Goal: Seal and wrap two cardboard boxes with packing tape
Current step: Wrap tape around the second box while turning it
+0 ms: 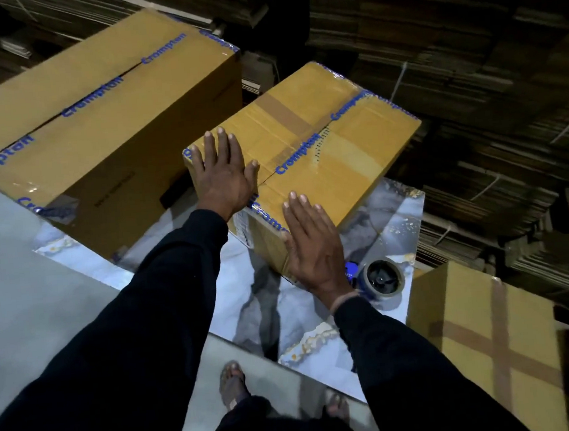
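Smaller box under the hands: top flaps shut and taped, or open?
Shut and taped. The smaller box has flat flaps, with printed blue tape along the centre seam and brown tape across it.

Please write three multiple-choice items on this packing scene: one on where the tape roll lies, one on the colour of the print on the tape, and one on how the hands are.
1. Where is the tape roll?
A. On top of the large box
B. On the table by the right wrist
C. In the left hand

2. What colour is the print on the tape across the small box?
A. Blue
B. Red
C. Green

3. How are the hands?
A. Both curled round the roll
B. One holds a knife
C. Both flat on the small box

Answers:
1 B: the roll lies on the marbled table, just beyond the right hand.
2 A: the lettering along the seam is blue.
3 C: the left hand presses the top, the right hand lies against the near corner, fingers straight.
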